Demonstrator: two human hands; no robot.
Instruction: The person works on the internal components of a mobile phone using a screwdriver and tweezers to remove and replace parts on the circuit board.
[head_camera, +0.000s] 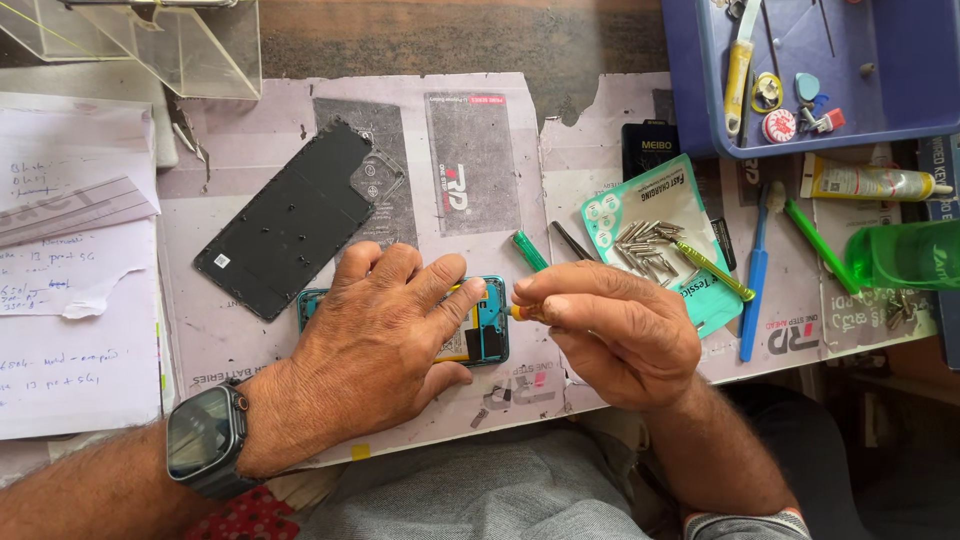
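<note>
Cluttered paper-covered bench (250, 340). Left hand (385, 335) lies flat, fingers spread, on opened teal phone (490, 325); right hand (615, 325) pinches yellow-tipped screwdriver (520, 312).

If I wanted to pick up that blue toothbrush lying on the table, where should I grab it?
Probably at the middle of the blue toothbrush, pinching its long handle from above across the narrow sides. It lies flat and nearly upright in the picture, with the green tool close on its right, so the left side gives more room.

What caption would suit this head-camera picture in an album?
Left hand steadies an opened teal phone while right hand holds a small yellow-tipped tool.
</note>
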